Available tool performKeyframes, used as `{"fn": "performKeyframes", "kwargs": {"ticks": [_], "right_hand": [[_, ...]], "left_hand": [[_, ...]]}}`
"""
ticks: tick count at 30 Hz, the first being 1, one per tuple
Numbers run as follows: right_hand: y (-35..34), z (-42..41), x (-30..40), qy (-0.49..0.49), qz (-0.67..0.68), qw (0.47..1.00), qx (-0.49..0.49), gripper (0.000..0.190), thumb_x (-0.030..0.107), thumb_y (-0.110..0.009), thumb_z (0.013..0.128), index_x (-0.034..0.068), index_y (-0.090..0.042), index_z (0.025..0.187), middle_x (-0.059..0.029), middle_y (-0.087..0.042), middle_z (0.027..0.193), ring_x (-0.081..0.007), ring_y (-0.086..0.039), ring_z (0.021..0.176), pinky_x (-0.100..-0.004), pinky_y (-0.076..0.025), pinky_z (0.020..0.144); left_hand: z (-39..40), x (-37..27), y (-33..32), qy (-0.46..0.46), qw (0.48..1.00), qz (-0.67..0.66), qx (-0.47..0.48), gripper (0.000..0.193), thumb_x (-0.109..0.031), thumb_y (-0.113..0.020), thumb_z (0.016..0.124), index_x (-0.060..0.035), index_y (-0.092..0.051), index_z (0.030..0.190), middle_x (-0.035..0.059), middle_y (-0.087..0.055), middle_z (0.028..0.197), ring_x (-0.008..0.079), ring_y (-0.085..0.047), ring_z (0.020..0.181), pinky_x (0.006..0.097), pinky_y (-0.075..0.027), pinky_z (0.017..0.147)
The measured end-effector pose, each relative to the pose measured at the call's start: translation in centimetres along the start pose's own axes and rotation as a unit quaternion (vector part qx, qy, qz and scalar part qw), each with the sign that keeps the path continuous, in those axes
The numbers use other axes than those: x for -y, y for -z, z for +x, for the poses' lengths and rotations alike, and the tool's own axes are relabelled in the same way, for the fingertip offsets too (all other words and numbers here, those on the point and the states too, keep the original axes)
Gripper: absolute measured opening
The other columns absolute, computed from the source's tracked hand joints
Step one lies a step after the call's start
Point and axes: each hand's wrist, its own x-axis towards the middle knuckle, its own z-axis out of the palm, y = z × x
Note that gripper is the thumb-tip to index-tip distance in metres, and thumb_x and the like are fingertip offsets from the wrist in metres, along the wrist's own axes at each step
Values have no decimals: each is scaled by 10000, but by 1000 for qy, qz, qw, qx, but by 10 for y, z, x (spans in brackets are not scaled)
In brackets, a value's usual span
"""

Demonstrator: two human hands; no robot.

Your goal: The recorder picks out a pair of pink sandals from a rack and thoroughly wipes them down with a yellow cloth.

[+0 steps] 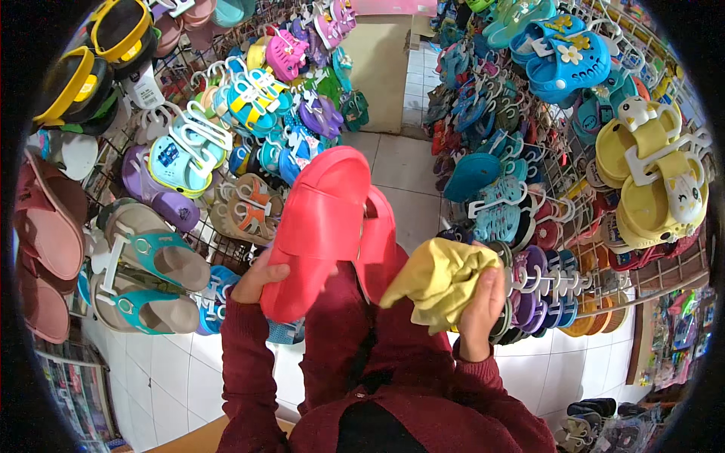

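A pair of red slide sandals (323, 226) is held up before me, one beside and partly behind the other. My left hand (260, 280) grips the nearer slide by its lower left edge, thumb on top and the other fingers mostly hidden underneath. Bunched in my right hand (481, 311) is a yellow cloth (442, 277), raised just right of the slides and apart from the nearer one. Below them are my legs in dark red trousers (334, 340).
Wire racks of hanging sandals and clogs line both sides, with grey-and-teal sandals (153, 266) near my left arm and yellow clogs (651, 175) at the right. Between the racks runs a tiled floor (408, 209). A wooden surface (198, 436) shows at the bottom left.
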Motion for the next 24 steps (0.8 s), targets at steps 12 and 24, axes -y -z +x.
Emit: {"fn": "performKeyframes", "kwargs": {"ticks": [12, 24], "right_hand": [[14, 10, 23, 6, -135, 991, 24, 348, 216, -332, 972, -41, -509, 1125, -114, -563, 1063, -175, -523, 986, -292, -382, 890], [-13, 8, -32, -16, -209, 967, 145, 259, 156, -385, 949, -2, -520, 1104, -136, -598, 893, -182, -573, 801, -289, -441, 739]], "left_hand": [[-57, 122, 12, 233, 957, -161, -69, 676, -332, -537, 827, 58, -279, 1315, 243, -444, 1257, 354, -525, 1075, 413, -447, 912], [-78, 140, -24, 139, 794, 521, -280, 1235, -451, -831, 510, 51, -73, 1346, 308, -340, 1225, 387, -417, 1128, 439, -380, 930]]}}
